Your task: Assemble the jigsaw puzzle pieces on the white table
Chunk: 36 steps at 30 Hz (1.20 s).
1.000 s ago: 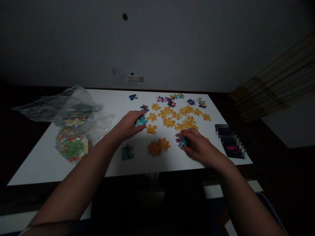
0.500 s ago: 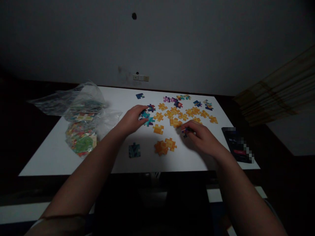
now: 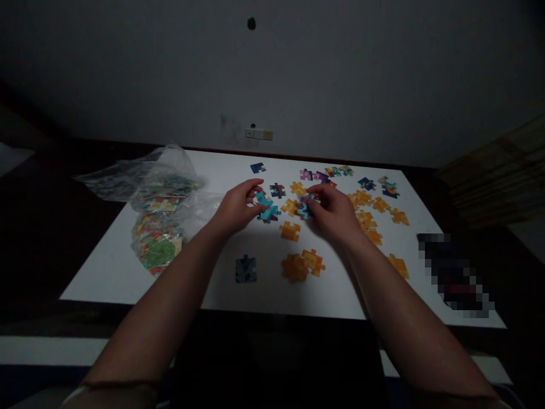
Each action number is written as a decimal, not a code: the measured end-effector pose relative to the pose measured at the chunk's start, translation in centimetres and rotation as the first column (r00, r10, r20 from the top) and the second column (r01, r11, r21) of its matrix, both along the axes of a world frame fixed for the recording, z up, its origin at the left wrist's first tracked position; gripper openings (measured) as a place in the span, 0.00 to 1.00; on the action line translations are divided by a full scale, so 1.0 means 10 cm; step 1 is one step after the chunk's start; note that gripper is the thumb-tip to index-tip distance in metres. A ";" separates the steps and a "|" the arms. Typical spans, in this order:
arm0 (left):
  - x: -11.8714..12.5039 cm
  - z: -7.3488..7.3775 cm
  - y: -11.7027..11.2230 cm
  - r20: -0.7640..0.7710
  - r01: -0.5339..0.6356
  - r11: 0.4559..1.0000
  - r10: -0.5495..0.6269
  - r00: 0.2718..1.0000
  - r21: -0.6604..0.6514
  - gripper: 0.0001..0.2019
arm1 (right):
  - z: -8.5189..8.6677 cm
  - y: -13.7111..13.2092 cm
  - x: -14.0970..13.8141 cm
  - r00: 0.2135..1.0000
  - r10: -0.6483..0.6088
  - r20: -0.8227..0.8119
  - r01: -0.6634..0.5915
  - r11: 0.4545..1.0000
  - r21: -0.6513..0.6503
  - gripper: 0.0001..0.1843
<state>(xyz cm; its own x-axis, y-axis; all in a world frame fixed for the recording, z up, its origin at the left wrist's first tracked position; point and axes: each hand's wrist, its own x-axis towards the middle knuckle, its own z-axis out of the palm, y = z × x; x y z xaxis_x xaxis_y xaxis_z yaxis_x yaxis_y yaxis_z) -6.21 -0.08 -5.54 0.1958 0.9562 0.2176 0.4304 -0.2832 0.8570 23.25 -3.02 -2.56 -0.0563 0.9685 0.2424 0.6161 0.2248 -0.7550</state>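
My left hand (image 3: 239, 205) rests near the table's middle, thumb and fingers apart. Between them lie teal puzzle pieces (image 3: 269, 213), and the thumb touches their edge. Pinched in my right hand (image 3: 334, 209) is a blue and purple puzzle piece (image 3: 304, 207), its far side partly covered by fingers. A yellow puzzle piece (image 3: 290, 207) is just left of it. Behind the left fingertips sits a dark blue and red puzzle piece (image 3: 277, 190). Closer to me are a dark teal puzzle piece (image 3: 246, 269) and a small stack of orange puzzle pieces (image 3: 294, 267).
Clear plastic bags (image 3: 155, 247) with colourful pieces cover part of the white table's (image 3: 102, 272) left side. Several yellow pieces (image 3: 361, 198) spread right of my right hand. A dark, blurred-out object (image 3: 455, 275) lies at the right edge. A wall (image 3: 340, 85) stands behind.
My right hand has moved left and away from me with the puzzle piece, closer to the teal pieces. My left hand stays by them. The whole view has shifted slightly.
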 end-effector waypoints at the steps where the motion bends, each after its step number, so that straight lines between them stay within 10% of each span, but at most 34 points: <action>1: 0.00 0.00 0.00 0.009 -0.001 1.000 0.001 1.000 -0.005 0.36 | -0.03 -0.01 0.02 1.000 -0.004 0.007 0.004 1.000 0.005 0.14; 18: 0.04 0.03 0.03 0.211 -0.084 0.986 0.113 0.971 -0.144 0.20 | -0.02 -0.22 0.03 0.944 0.182 0.275 -0.212 0.974 0.085 0.14; 36: 0.07 0.05 -0.04 0.252 -0.057 0.991 0.086 0.964 -0.120 0.14 | 0.05 -0.20 0.02 0.984 0.063 0.164 -0.067 0.998 0.018 0.13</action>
